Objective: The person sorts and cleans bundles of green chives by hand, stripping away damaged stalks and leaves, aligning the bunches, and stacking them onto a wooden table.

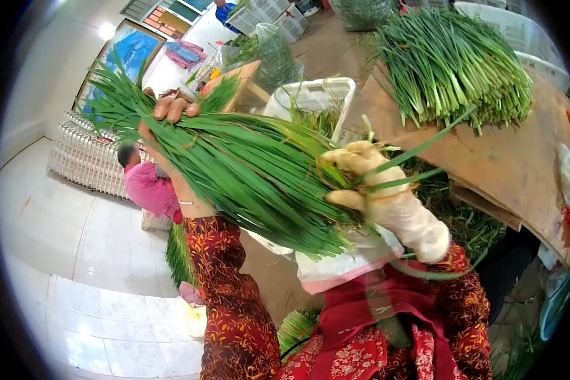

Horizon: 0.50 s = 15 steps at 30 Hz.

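Note:
A long bunch of Chinese chives (247,161) is held up across the middle of the view, leaf tips toward the upper left. My bare left hand (174,111) is wrapped round it near the leafy end, fingers closed over the top. At the other end, my right hand (392,196), in a pale glove, is closed on some of the blades, slightly blurred. A few loose green blades stick out to the right past that glove. The glove hides part of the bunch's end.
More chives (456,66) lie piled on a brown board (481,158) at the right. Behind the bunch stands a white plastic basket (342,95) with trimmings. Another person in a pink top (149,190) is at the left, near stacked white crates (82,152).

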### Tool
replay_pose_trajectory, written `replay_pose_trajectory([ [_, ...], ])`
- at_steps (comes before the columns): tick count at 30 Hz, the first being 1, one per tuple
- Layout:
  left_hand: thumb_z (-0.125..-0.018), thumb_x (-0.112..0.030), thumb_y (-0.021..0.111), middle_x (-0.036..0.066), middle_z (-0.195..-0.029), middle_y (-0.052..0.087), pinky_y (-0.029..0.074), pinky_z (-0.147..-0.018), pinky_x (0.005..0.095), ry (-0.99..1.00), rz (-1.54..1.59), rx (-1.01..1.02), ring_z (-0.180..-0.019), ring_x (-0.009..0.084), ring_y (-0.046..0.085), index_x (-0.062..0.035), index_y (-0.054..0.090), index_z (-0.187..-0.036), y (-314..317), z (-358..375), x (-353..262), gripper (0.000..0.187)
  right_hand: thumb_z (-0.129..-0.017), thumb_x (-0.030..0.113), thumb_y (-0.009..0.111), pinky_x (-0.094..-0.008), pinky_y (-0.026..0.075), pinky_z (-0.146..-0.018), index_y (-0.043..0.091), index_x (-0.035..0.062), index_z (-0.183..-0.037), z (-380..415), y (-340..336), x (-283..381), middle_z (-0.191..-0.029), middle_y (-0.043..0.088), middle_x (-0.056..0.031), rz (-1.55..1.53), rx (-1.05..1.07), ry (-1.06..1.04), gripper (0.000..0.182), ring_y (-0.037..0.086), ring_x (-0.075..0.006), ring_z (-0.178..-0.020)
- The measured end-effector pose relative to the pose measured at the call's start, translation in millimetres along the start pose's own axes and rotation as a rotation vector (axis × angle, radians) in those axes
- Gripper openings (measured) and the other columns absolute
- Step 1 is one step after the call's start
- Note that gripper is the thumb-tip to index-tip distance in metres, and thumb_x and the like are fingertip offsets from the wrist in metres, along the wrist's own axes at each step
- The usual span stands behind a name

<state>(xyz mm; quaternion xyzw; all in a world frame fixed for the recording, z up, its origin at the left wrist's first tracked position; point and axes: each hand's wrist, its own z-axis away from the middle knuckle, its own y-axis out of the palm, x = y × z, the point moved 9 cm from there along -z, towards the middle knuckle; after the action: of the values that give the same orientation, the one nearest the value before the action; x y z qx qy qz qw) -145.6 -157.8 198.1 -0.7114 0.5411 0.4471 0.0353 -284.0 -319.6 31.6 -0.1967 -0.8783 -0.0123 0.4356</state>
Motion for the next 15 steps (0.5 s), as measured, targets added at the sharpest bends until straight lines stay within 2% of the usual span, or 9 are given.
replay_pose_trajectory([
  [2, -0.085, -0.02, 0.05, -0.002, -0.08, 0.045, 0.039, -0.076, 0.0341, -0.017, 0.014, 0.045, -0.074, 0.0112, 0.044, -0.0099, 0.048, -0.115, 2.6, -1.4, -0.5, 0.032, -0.069, 0.01, 0.07, -0.0325, 0.045, -0.073, 0.057, 0.0039, -0.097, 2.7, 7.2, -9.2, -0.09, 0.057, -0.0087, 0.037, -0.05, -0.053, 0.031, 0.056, -0.0237, -0.084],
  [3, -0.085, -0.02, 0.05, -0.002, -0.08, 0.045, 0.039, -0.076, 0.0341, -0.011, 0.01, 0.048, -0.074, 0.0112, 0.044, -0.0099, 0.048, -0.115, 3.9, -1.7, -2.7, 0.032, -0.071, 0.009, 0.069, -0.0296, 0.045, -0.073, 0.056, 0.0008, -0.098, 5.7, 10.2, -28.3, -0.093, 0.055, -0.008, -0.483, -0.046, 0.126, 0.031, 0.055, -0.0201, -0.085],
  [5, -0.086, -0.02, 0.047, -0.002, -0.08, 0.045, 0.04, -0.076, 0.0351, -0.045, -0.044, -0.008, -0.074, 0.0116, 0.044, -0.0107, 0.047, -0.117, 0.8, 1.8, 1.5, 0.032, -0.076, 0.009, 0.067, -0.0243, 0.045, -0.069, 0.056, -0.0027, -0.097, 17.3, 10.7, -32.3, -0.096, 0.053, -0.0055, -0.694, 0.033, 0.188, 0.026, 0.054, -0.0141, -0.079],
  [6, -0.087, -0.021, 0.046, -0.001, -0.08, 0.045, 0.04, -0.075, 0.0356, -0.067, -0.065, -0.037, -0.074, 0.0118, 0.044, -0.0112, 0.046, -0.118, -0.2, 3.7, 6.6, 0.032, -0.075, 0.009, 0.068, -0.0249, 0.046, -0.069, 0.059, -0.0024, -0.097, 18.8, -2.7, -25.0, -0.09, 0.056, -0.0046, -0.389, 0.021, 0.144, 0.026, 0.054, -0.0138, -0.075],
  [8, -0.087, -0.021, 0.046, -0.001, -0.08, 0.045, 0.041, -0.075, 0.0367, -0.052, -0.028, 0.009, -0.075, 0.0123, 0.045, -0.0108, 0.045, -0.118, 6.5, 5.2, 15.8, 0.032, -0.077, 0.025, 0.066, -0.0309, 0.045, -0.063, 0.062, -0.0005, -0.089, 27.6, -5.1, -43.3, -0.072, 0.058, -0.0065, -0.416, -0.035, 0.241, 0.028, 0.055, -0.0163, -0.069],
  [10, -0.087, -0.022, 0.046, -0.001, -0.08, 0.045, 0.042, -0.075, 0.0375, -0.048, -0.011, -0.044, -0.076, 0.0126, 0.047, -0.0102, 0.045, -0.117, -2.2, 5.1, 15.4, 0.032, -0.08, 0.027, 0.062, -0.0258, 0.041, -0.055, 0.063, 0.0022, -0.089, 29.9, -17.1, -39.1, -0.074, 0.061, -0.0048, -0.286, 0.04, 0.35, 0.027, 0.051, -0.0116, -0.059],
  [12, -0.087, -0.022, 0.045, -0.001, -0.081, 0.045, 0.042, -0.074, 0.0367, -0.041, -0.045, -0.067, -0.076, 0.0125, 0.047, -0.0094, 0.046, -0.112, -10.7, 1.6, 5.1, 0.028, -0.081, 0.026, 0.061, -0.0198, 0.035, -0.048, 0.064, 0.0036, -0.086, 40.3, -14.5, -52.5, -0.075, 0.06, -0.0027, -0.649, 0.006, 0.643, 0.023, 0.044, -0.0062, -0.051],
  [13, -0.088, -0.023, 0.045, -0.001, -0.081, 0.046, 0.042, -0.073, 0.0358, -0.034, -0.083, -0.091, -0.076, 0.0124, 0.047, -0.0087, 0.047, -0.107, -15.1, 0.7, -1.4, 0.024, -0.082, 0.024, 0.058, -0.0152, 0.03, -0.046, 0.062, 0.0039, -0.085, 36.0, -18.7, -53.5, -0.069, 0.057, -0.0001, -0.761, -0.086, 0.595, 0.021, 0.039, -0.0025, -0.048],
  [15, -0.087, -0.025, 0.046, -0.002, -0.081, 0.046, 0.041, -0.074, 0.0326, -0.127, -0.159, 0.039, -0.075, 0.0106, 0.046, -0.0087, 0.046, -0.092, -4.4, 5.6, 3.1, 0.017, -0.086, 0.027, 0.052, -0.0185, 0.033, -0.047, 0.057, 0.0037, -0.083, 47.6, -25.4, -62.7, -0.064, 0.052, 0.001, -0.897, -0.16, 0.558, 0.024, 0.041, -0.0053, -0.049],
])
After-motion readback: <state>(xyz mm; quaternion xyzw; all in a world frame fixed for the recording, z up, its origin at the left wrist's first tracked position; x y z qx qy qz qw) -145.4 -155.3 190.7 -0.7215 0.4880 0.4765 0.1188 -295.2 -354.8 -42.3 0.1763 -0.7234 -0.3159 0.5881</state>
